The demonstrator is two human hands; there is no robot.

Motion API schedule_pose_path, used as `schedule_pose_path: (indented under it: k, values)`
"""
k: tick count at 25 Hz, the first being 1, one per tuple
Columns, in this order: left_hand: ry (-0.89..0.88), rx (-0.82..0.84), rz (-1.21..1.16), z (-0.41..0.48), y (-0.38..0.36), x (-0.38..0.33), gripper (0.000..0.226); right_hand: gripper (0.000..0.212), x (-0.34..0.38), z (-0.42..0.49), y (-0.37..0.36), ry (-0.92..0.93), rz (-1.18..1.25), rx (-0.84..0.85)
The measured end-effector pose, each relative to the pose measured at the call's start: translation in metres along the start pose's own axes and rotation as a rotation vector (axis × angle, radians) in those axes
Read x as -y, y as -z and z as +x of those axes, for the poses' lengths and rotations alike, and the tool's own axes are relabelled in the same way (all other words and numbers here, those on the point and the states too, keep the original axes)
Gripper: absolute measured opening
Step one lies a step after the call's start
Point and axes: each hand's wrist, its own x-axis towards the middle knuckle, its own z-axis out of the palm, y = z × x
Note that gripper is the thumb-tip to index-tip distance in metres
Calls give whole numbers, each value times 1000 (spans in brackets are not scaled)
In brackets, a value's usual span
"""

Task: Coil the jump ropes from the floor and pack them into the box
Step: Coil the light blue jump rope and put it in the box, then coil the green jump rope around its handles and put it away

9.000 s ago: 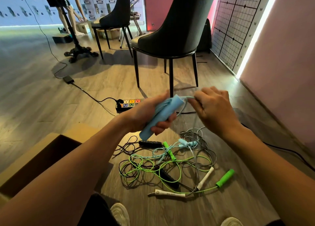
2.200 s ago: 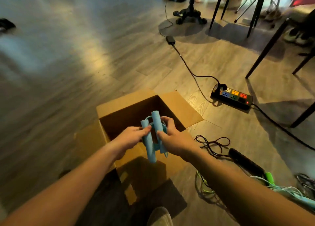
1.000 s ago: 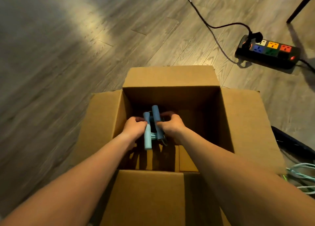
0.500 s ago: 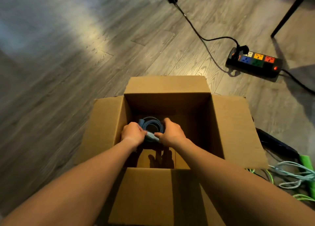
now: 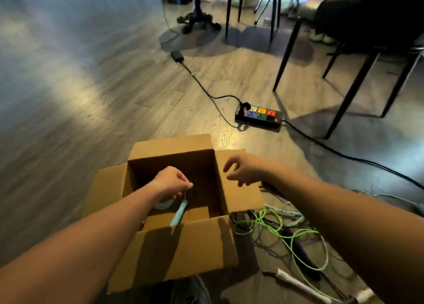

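Observation:
An open cardboard box point(image 5: 174, 248) stands on the wooden floor in front of me. The blue jump rope point(image 5: 179, 214) lies inside it, one handle leaning against the near wall. My left hand point(image 5: 171, 183) hovers over the box's opening and seems to pinch the blue rope's thin cord between curled fingers. My right hand point(image 5: 243, 169) is spread open above the box's right flap and holds nothing. To the right of the box lies a tangle of ropes: a green rope point(image 5: 286, 233), a pale rope point(image 5: 284, 214), a black handle point(image 5: 302, 254) and a white handle point(image 5: 296, 283).
A black power strip point(image 5: 259, 116) with coloured sockets lies beyond the box, and its cable point(image 5: 206, 90) runs across the floor. A dark chair point(image 5: 358, 78) stands at the right, with a table base point(image 5: 195, 21) and more chair legs further back. My shoe tip shows below the box.
My right hand has let go of the blue rope and come out of the box to the right. My left hand has risen. My view has lifted and shows the room and the rope pile.

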Motion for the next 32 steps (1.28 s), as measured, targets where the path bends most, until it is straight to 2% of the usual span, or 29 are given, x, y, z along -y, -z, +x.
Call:
schedule_pose_path:
  k: [4, 9, 11, 13, 16, 18, 19, 21, 24, 28, 32]
  values:
    - [-225, 110, 19, -12, -37, -104, 17, 24, -68, -64, 61, -145, 27, -143]
    - [-402, 288, 63, -13, -132, -188, 20, 27, -171, -100, 51, -298, 114, -120]
    - [-441, 372, 131, -8, -176, -191, 19, 25, -201, -94, 27, -325, 118, -96]
    - [-483, 431, 320, 6, -222, -179, 21, 25, -228, -79, -9, -333, 110, -64]
    - [-491, 434, 668, 32, -273, -144, 37, 28, -255, -49, -74, -338, 106, 16]
    - [-451, 488, 799, 40, -289, -121, 46, 39, -258, -37, -109, -331, 127, 34]
    - [-449, 501, 816, 41, -292, -115, 44, 43, -257, -36, -120, -316, 123, 44]
    - [-488, 484, 762, 41, -291, -109, 32, 36, -257, -33, -130, -288, 56, 84]
    - [-582, 417, 629, 32, -270, -125, 23, 31, -252, -48, -98, -277, -11, 80]
    - [-730, 285, 424, -4, -218, -188, 22, 32, -222, -109, 7, -212, -116, -43]
    - [-974, 116, 366, -71, -152, -272, 22, 31, -179, -203, 91, -127, -113, -305]
